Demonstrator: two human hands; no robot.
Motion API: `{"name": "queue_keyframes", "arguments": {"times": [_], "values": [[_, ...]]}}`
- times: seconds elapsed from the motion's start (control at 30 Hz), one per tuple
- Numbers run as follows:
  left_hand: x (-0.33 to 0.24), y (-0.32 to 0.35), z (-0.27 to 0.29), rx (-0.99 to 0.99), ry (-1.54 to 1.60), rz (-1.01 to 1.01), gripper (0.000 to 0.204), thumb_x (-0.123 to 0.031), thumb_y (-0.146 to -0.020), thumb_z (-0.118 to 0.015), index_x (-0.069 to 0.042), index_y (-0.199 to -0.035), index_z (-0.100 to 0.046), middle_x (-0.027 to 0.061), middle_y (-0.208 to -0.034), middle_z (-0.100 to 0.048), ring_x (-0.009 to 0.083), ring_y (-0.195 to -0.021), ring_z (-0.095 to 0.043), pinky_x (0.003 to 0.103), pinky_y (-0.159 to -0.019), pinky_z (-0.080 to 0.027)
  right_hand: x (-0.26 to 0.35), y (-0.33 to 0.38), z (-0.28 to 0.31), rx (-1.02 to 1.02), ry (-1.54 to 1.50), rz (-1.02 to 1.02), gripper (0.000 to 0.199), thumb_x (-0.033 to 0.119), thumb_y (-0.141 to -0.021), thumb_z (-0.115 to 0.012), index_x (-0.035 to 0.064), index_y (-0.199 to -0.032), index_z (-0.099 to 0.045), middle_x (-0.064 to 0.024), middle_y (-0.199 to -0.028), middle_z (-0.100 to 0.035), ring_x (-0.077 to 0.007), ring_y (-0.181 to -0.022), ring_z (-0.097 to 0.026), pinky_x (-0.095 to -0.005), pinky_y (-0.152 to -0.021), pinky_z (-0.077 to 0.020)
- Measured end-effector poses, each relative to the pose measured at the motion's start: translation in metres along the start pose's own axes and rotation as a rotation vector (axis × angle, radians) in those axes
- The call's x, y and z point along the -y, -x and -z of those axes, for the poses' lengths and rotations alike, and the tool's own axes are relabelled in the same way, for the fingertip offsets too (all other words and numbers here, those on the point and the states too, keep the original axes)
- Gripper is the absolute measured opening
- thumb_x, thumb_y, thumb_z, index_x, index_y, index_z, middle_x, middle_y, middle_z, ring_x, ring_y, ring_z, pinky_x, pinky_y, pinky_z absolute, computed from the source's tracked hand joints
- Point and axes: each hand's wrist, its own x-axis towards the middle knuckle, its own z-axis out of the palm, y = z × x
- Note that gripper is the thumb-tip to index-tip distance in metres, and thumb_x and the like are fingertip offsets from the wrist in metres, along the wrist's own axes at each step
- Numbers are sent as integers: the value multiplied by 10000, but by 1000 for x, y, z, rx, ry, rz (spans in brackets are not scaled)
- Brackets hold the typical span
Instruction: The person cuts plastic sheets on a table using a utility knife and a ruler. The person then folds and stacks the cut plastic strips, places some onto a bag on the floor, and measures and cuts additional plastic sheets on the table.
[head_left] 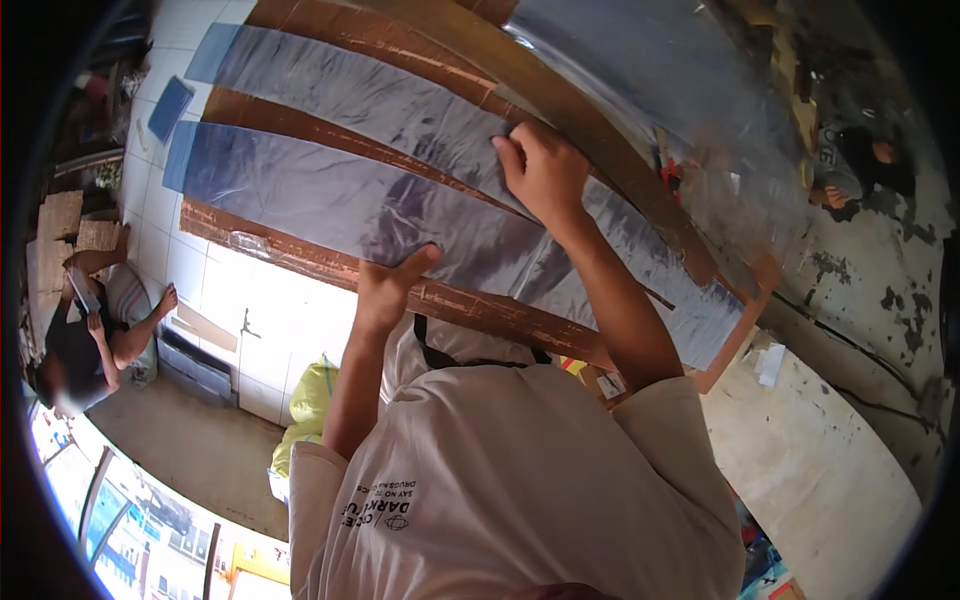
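Note:
Two long strips of clear, bluish plastic sheet lie slantwise over a worn brown board: a near strip point(300, 185) and a far strip point(350, 85). My left hand point(385, 295) is at the near edge of the near strip, with its thumb on top and its other fingers hidden beneath; it seems to grip the sheet. Farther out and to the right, my right hand point(545, 175) is closed with curled fingers over the far strip. Whatever it may hold is hidden. A long brown bar point(590, 130) runs along the far side of the strips.
The brown board point(225, 225) reaches toward white floor tiles on the left. A seated person point(85, 325) is at the far left, another person point(865, 165) at the right. Yellow sacks point(310, 400) stand below the board. More clear sheet point(640, 50) lies beyond the bar.

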Motion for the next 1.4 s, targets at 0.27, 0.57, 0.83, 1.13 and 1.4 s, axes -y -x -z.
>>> {"name": "queue_keyframes", "arguments": {"times": [0.27,0.57,0.83,1.13,1.4], "values": [[21,12,-14,-149,121,-43,443,-143,-877,-689,-3,-1255,-507,97,-1107,-617,187,-979,-621,304,-733,-532,-76,59,106,-177,122,-46,385,147,-770,-746,101,-1125,-604,-143,-1028,-606,-361,-979,-579,-454,-841,-469],[56,46,-80,-235,159,-169,996,14,-803,-723,-46,-1505,-20,236,-1266,-484,267,-1022,-609,328,-775,-539,-150,134,195,215,153,-258,675,106,-603,-865,90,-1190,-533,-120,-1154,-572,-361,-1095,-547,-443,-877,-467],[71,27,-72,-286,-134,-370,984,102,-767,-688,25,-1500,-36,201,-1107,-568,201,-832,-632,278,-693,-519,-162,121,205,317,48,-186,631,44,-657,-816,63,-1205,-505,-150,-1137,-569,-391,-1071,-557,-458,-868,-474],[65,32,-79,-350,-225,-343,954,87,-761,-701,44,-1490,-88,160,-1001,-583,188,-814,-639,279,-675,-535,-152,126,223,197,-38,-114,662,55,-606,-737,41,-1242,-554,-197,-1073,-650,-386,-944,-650,-428,-814,-516],[74,35,-83,-379,-74,-318,929,62,-777,-706,37,-1484,-104,136,-922,-560,197,-741,-643,290,-639,-559,-152,169,240,200,-203,-154,705,80,-576,-759,13,-1249,-559,-186,-1115,-642,-345,-1018,-646,-397,-895,-495]]}}
